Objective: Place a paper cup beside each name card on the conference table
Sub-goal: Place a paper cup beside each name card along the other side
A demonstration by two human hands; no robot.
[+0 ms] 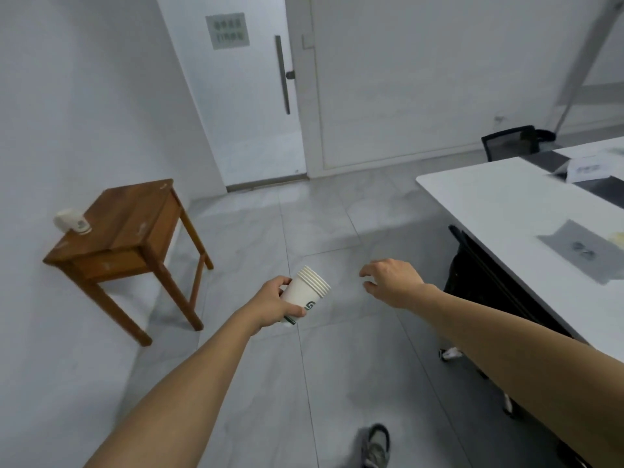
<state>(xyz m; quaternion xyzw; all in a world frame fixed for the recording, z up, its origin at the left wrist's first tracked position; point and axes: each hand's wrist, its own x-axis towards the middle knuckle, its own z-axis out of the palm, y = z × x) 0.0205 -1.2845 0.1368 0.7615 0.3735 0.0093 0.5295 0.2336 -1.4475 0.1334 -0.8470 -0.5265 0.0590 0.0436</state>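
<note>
White nested paper cups (309,292) gripped in left hand (275,304), carried toward surface (499,211); right hand (393,282) empty, loosely curled, likely to peel off one.

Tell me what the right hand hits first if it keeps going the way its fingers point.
Probably the stack of paper cups held in the left hand. The right hand points its empty fingers leftward at it, though depth is uncertain.

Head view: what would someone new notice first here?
The left hand holds a nested stack of paper cups tilted over the floor at centre, with the right hand open and empty beside it. More cups lie on a wooden side table at left; the white conference table sits at right.
</note>
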